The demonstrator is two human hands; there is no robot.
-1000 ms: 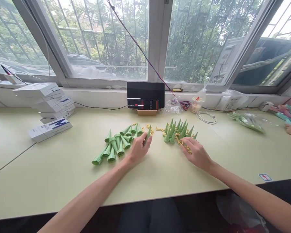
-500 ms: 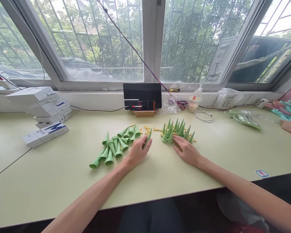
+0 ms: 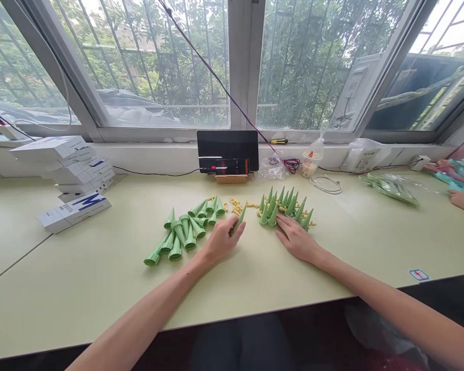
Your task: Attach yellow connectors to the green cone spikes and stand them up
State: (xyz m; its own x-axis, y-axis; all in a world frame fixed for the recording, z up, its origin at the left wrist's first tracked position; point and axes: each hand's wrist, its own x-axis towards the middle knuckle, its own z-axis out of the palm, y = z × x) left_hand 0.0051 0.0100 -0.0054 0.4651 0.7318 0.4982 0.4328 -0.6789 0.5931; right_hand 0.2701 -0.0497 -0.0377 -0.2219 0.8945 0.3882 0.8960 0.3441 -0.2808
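My left hand (image 3: 221, 240) is closed on one green plastic cone (image 3: 238, 222), its tip pointing up and away. To its left lies a heap of green cones (image 3: 185, 233) on their sides. My right hand (image 3: 296, 238) rests with fingers stretched out flat on the pale green table (image 3: 100, 268), its fingertips touching small yellow pieces (image 3: 308, 223) at the foot of a cluster of upright green cones (image 3: 282, 205). More yellow pieces (image 3: 236, 206) are scattered between the two groups.
A black tablet (image 3: 227, 149) and a phone (image 3: 232, 167) on a wooden stand are at the window wall. White boxes (image 3: 73, 170) are stacked at left. Cables, a bottle (image 3: 311, 161) and bags (image 3: 390, 188) lie at right, where another person's hand (image 3: 463, 201) shows.
My right hand slid left and toward the upright cones, fingers now flat against the yellow pieces. My left hand has kept its cone and barely moved.
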